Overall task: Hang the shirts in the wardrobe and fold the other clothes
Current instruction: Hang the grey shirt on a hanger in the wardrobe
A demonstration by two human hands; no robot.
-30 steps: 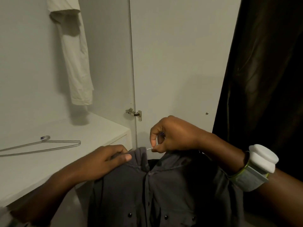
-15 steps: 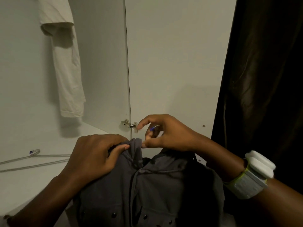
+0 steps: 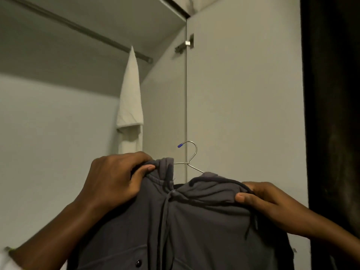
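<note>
- Fingers first: left hand (image 3: 115, 178) has its fingers (image 3: 145, 169) clamped on the left shoulder of the grey shirt (image 3: 194, 221), right hand (image 3: 261, 199) grips the right shoulder the same way.
- A second ago the right one was pinching the wire hanger (image 3: 191, 154) at the collar; now the hook pokes out free on top.
- The view has tipped up to the wardrobe rail (image 3: 81, 29), far and above, with a white shirt (image 3: 130, 106) already hanging on it.
- So I'd say hooking comes next.
</note>
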